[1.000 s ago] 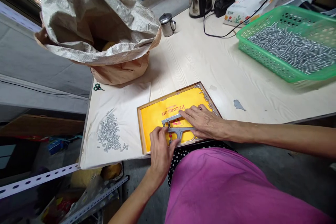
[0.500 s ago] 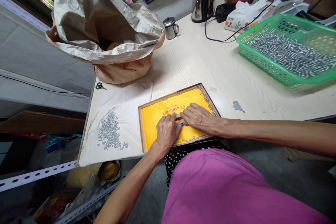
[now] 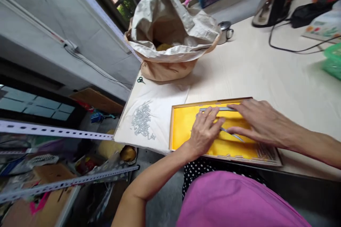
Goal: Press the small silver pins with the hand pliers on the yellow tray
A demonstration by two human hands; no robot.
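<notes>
A shallow rectangular tray [image 3: 172, 127] with brown edges and a bright yellow bottom lies at the table's front edge. Inside it are two thin grey strips, an upper one [image 3: 225, 109] and a lower, slightly bent one [image 3: 236, 136]. My left hand [image 3: 204, 131] lies over their left ends, fingers on the upper strip and thumb near the lower. My right hand [image 3: 259, 122], blurred, has its fingers at the upper strip and its thumb at the lower. Small metal pins [image 3: 265, 151] line the tray's right corner. Whether the strips join under my hands is hidden.
Left of the tray, a pile of small metal pins [image 3: 142, 120] lies on white cloth. Beyond are small scissors [image 3: 140, 80], a large open sack [image 3: 170, 69], a metal mug [image 3: 223, 37] and a kettle [image 3: 277, 3] with a cable. A green basket [image 3: 333, 60] shows at right.
The view has swung left. My hands have moved apart, and the two grey strips between them now lie farther from each other, with more of their length showing.
</notes>
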